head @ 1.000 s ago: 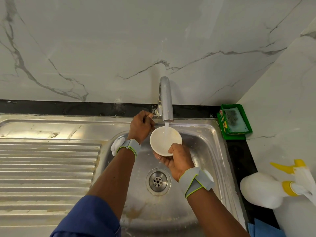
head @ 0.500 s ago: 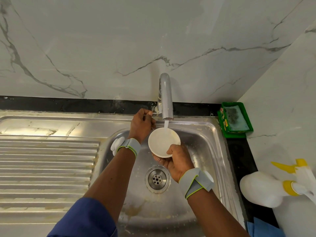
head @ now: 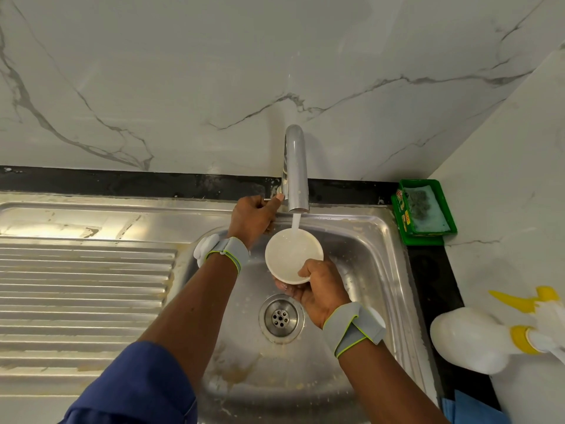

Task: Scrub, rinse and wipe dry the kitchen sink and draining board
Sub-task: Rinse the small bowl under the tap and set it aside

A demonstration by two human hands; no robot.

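Observation:
The steel sink [head: 363,249] has brown stains on its floor around the drain [head: 281,318]. The ribbed draining board [head: 82,289] lies to its left, also streaked with grime. My right hand [head: 318,289] holds a small white bowl [head: 292,254] by its near rim, under the chrome tap [head: 295,169]. Water runs from the spout into the bowl. My left hand [head: 253,217] grips the tap's lever at the base of the spout.
A green tray [head: 423,211] with a scrub pad and sponge sits at the sink's back right corner. A white spray bottle with yellow trigger [head: 477,341] lies on the right counter. A blue cloth [head: 467,407] shows at the bottom right. Marble walls rise behind and at right.
The water stream from the tap has grown a little fuller. Both hands and the bowl stay almost where they were.

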